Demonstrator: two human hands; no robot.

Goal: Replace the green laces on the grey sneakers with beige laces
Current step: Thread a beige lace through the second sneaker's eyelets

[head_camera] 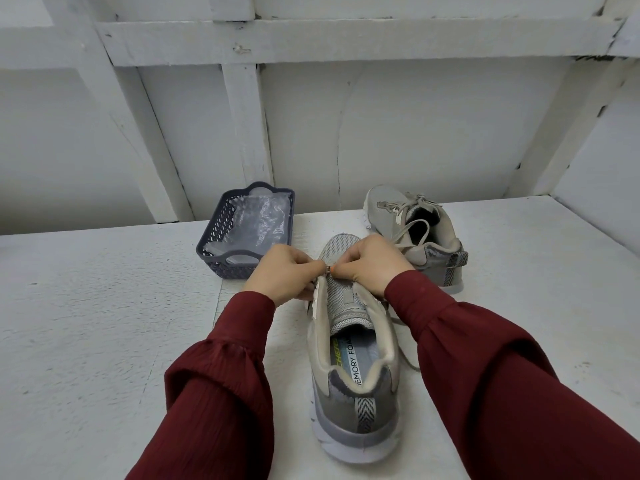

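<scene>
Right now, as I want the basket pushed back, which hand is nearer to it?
Left. The left hand, gripping the near sneaker, sits right beside the front right corner of the basket; the right hand, pinching the lace tip, is farther, over the sneaker's other side.

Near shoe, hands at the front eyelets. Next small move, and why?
Probably pull the lace tip through the eyelet and draw the slack across. The right hand pinches the tip at the near sneaker's front eyelets, the left hand grips the upper's edge, and loose beige lace trails beside the shoe. The far sneaker is already laced.
</scene>
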